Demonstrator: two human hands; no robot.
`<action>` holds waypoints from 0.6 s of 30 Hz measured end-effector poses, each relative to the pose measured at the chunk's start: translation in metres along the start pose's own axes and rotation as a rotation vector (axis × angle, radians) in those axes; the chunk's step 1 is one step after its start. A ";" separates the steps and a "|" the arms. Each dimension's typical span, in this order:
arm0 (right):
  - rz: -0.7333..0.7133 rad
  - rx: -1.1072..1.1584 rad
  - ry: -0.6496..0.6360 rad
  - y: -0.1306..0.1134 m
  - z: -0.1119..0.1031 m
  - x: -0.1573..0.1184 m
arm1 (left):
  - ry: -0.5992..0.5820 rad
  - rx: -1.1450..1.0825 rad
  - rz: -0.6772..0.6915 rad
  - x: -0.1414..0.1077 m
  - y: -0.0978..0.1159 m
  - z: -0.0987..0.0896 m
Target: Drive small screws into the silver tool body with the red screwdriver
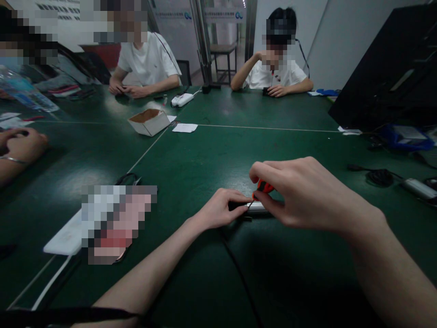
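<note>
Worktop: dark green, smooth, faintly glossy; offers a rounded thing little resistance to rolling.
Carton: pale, open-topped, well beyond the hands.
Right hand: grip closed on the screwdriver.
Left hand: grip pinched on the silver tube's dark end.
Silver tube: metallic-looking, rounded, low over the worktop between the hands; a slack left grip could let it turn.
Screwdriver: orange-and-black handle, thin tilted shaft; skewed pressure could slip its tip toward the left fingers.
</note>
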State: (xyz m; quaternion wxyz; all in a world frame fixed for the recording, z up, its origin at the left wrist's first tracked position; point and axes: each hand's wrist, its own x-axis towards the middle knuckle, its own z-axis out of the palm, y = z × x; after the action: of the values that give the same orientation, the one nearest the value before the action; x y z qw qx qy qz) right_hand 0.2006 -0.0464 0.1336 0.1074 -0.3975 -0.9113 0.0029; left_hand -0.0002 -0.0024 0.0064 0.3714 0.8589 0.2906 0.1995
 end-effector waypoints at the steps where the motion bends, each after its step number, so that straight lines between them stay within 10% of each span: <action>1: 0.003 -0.018 0.009 0.000 0.001 0.000 | 0.005 0.005 -0.003 0.000 0.000 0.000; 18: -0.013 0.095 -0.030 0.000 -0.001 -0.001 | -0.001 -0.008 0.015 0.000 0.001 0.000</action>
State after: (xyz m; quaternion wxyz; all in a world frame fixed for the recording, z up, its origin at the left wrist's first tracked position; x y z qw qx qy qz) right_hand 0.2012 -0.0475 0.1342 0.1125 -0.3858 -0.9143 0.0512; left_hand 0.0000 -0.0025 0.0070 0.3734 0.8598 0.2831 0.2031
